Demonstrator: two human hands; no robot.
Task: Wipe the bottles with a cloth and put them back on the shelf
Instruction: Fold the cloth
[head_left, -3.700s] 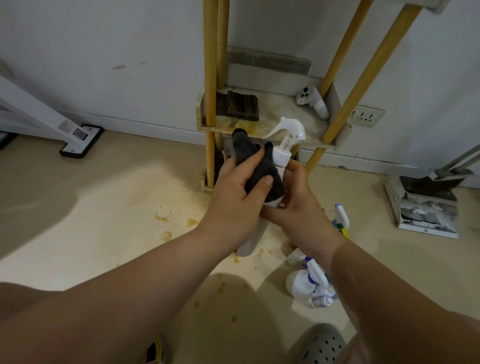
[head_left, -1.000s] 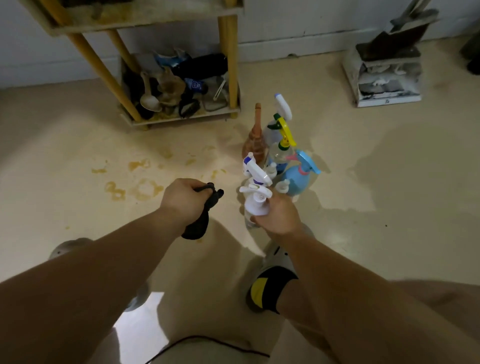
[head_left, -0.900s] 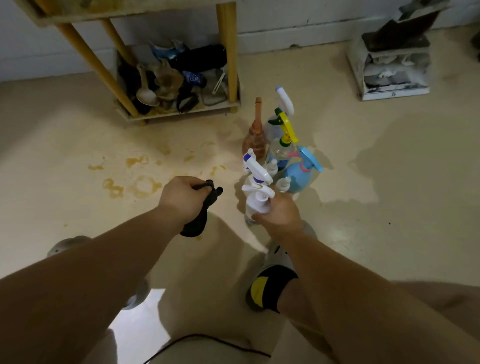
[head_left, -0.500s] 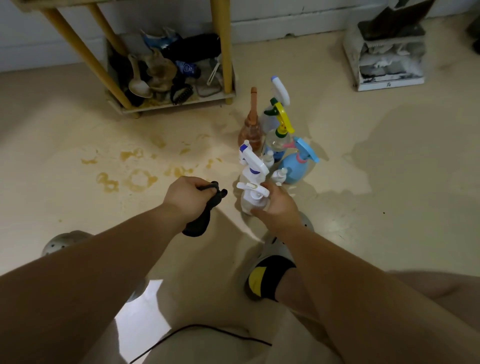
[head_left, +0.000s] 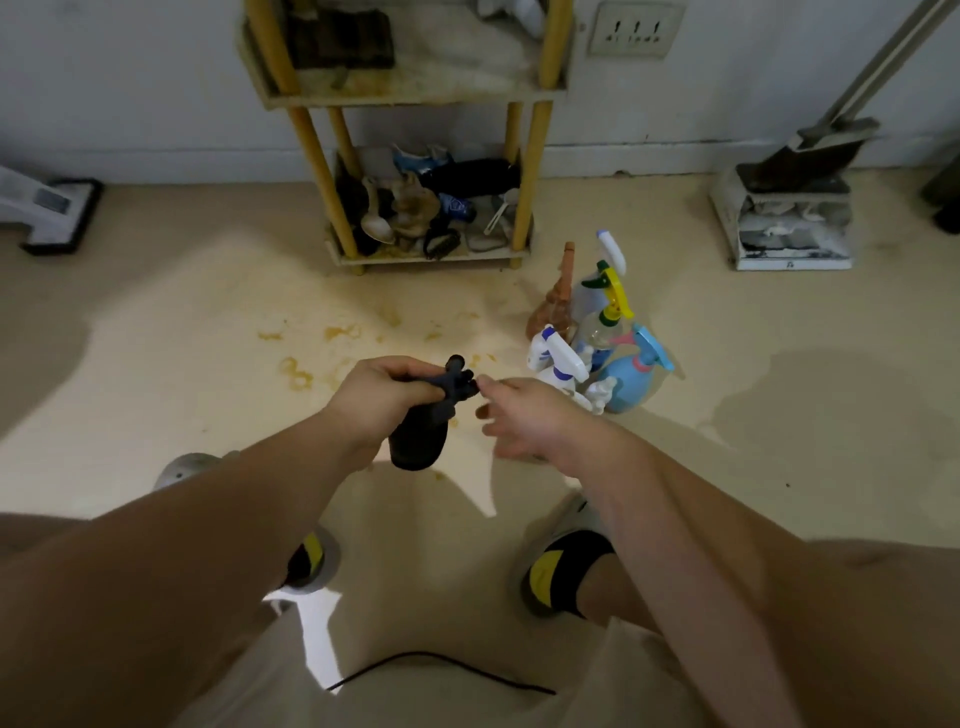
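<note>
My left hand (head_left: 382, 397) is shut on a black cloth (head_left: 423, 431) that hangs down from my fist. My right hand (head_left: 522, 415) has its fingers apart and holds no bottle; its fingertips touch the cloth's upper end. Right of my right hand, several spray bottles stand together on the floor: a white one with purple trim (head_left: 556, 364), a blue one (head_left: 631, 382), a clear one with a yellow trigger (head_left: 605, 322), a brown one (head_left: 558, 301) and a small white one (head_left: 600, 395). The yellow-legged shelf (head_left: 415, 96) stands against the wall ahead.
The bottom shelf (head_left: 431, 257) is crammed with scoops, brushes and dark items. A dustpan with a broom (head_left: 789, 223) is at the right wall, and a white device base (head_left: 49, 208) at the left. A black cable (head_left: 441, 670) lies over my lap. The floor has yellow stains.
My right hand has let go of the small white spray bottle and moved left to the cloth. The view has tilted up, showing more of the shelf.
</note>
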